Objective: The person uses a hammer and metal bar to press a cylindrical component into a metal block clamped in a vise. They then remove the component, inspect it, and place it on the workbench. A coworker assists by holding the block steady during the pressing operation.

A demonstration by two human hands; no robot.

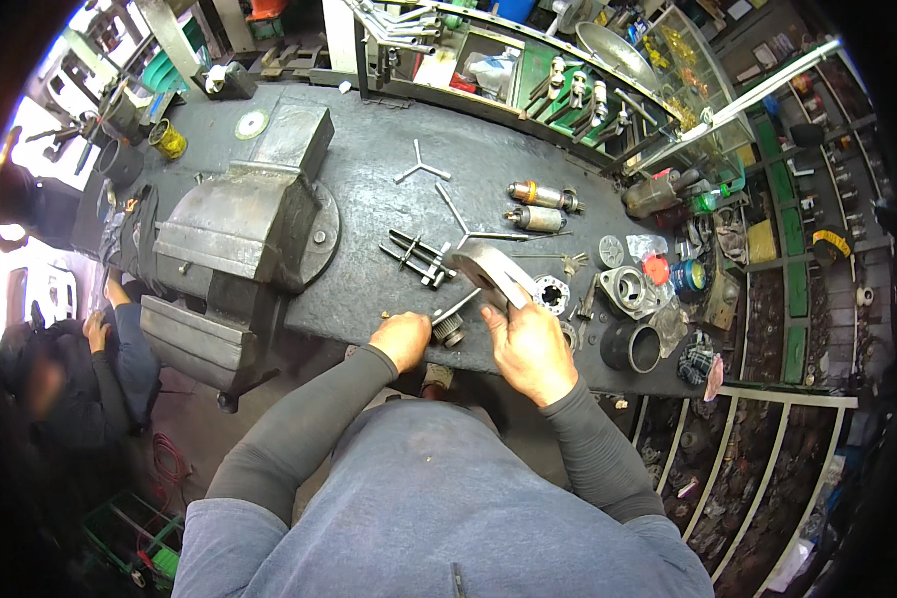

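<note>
My left hand is closed at the bench's front edge, gripping a slim metal rod that looks like a punch. Right beside those fingers, a toothed gear part sits under the rod. My right hand wraps around what looks like a hammer, lifted over the bench; its outline is partly blurred. Behind it lies a black puller-like tool with two bars. A three-armed wrench and a smaller one rest farther back. The rod's lower end is hidden by my fingers.
A large bench vise fills the left. Two cylindrical motor armatures lie back right, with a metal housing and a dark ring nearer. Shelving stands right; another person crouches left. A tool rack borders the back.
</note>
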